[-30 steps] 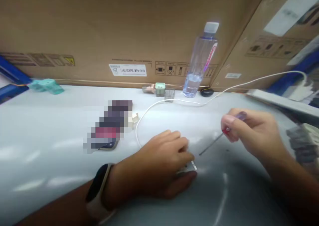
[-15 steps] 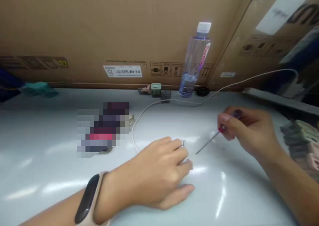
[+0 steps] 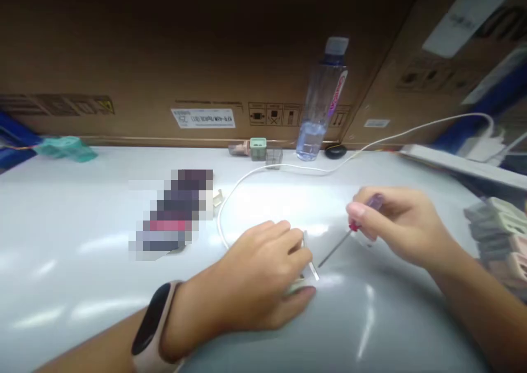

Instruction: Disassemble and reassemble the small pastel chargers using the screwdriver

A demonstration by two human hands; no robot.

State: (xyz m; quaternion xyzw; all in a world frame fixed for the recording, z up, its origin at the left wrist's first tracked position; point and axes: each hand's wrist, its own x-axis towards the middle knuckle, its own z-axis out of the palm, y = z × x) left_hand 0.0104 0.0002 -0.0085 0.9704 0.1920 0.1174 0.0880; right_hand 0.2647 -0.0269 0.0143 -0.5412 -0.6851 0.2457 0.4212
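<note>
My right hand is closed round the purple handle of a screwdriver. Its thin shaft slants down to the left, and the tip is close to a narrow silvery strip. That strip sticks out beside the fingers of my left hand, which lies low over the table with its fingers curled round a small pale part. Most of this part is hidden under the palm and fingers, so its kind does not show. A smart band is on my left wrist.
A white cable loops across the table behind my left hand. A water bottle stands against the cardboard box. Small housings lie along the box, a blurred-out item at left, and stacked grey, green and pink housings at right.
My right hand has come left and a little down with the screwdriver, its tip nearer my left hand. The left fingers have curled in, and more of the silvery strip shows.
</note>
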